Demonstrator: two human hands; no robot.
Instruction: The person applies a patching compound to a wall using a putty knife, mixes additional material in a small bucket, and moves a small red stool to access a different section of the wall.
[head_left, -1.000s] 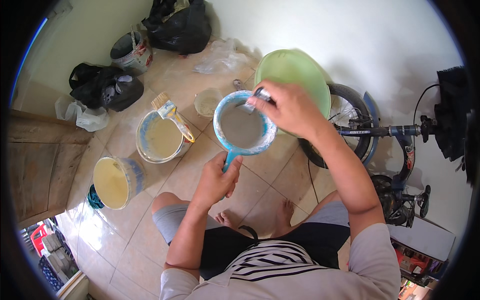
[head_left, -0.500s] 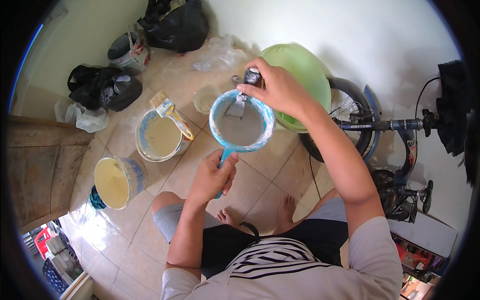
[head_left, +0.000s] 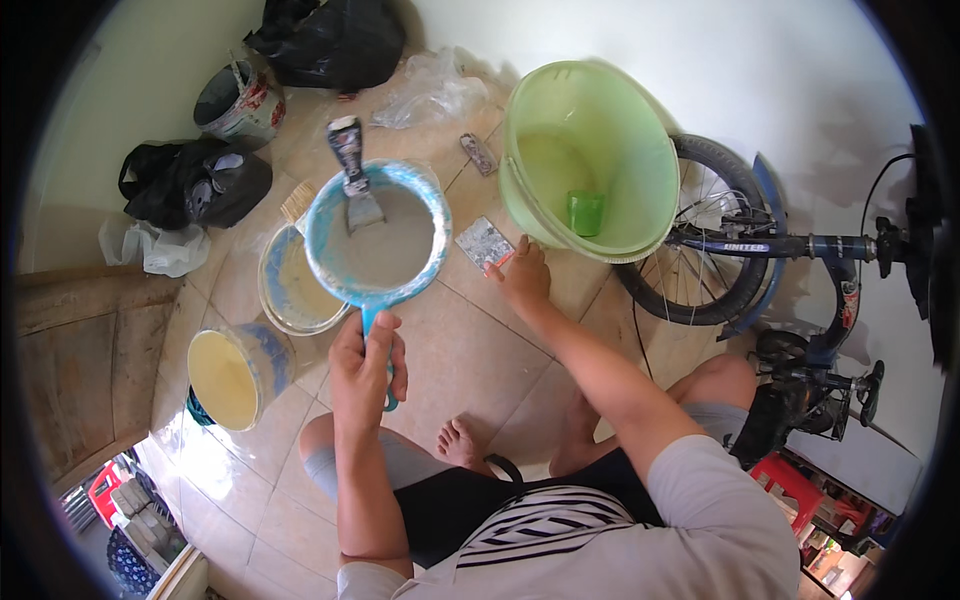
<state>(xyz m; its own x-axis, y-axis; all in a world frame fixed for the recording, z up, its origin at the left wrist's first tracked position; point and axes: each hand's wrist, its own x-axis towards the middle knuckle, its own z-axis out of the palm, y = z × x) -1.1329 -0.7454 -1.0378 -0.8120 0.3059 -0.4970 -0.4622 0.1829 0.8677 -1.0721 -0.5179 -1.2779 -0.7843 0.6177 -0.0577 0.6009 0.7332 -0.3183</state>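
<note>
1. Blue plastic scoop (head_left: pixel 378 238), filled with grey paste, is held above the tiled floor (head_left: pixel 460 350); its handle points toward the person.
2. Left hand (head_left: pixel 366 372) wraps that handle tightly.
3. A scraper (head_left: pixel 352 172) leans inside, handle pointing away.
4. Right hand (head_left: pixel 522 278) pinches a small card (head_left: pixel 485 243) beside the green bucket (head_left: pixel 590 160).

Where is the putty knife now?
In the head view, the putty knife stands in the blue scoop held by the left hand, left of the green bucket.
</note>
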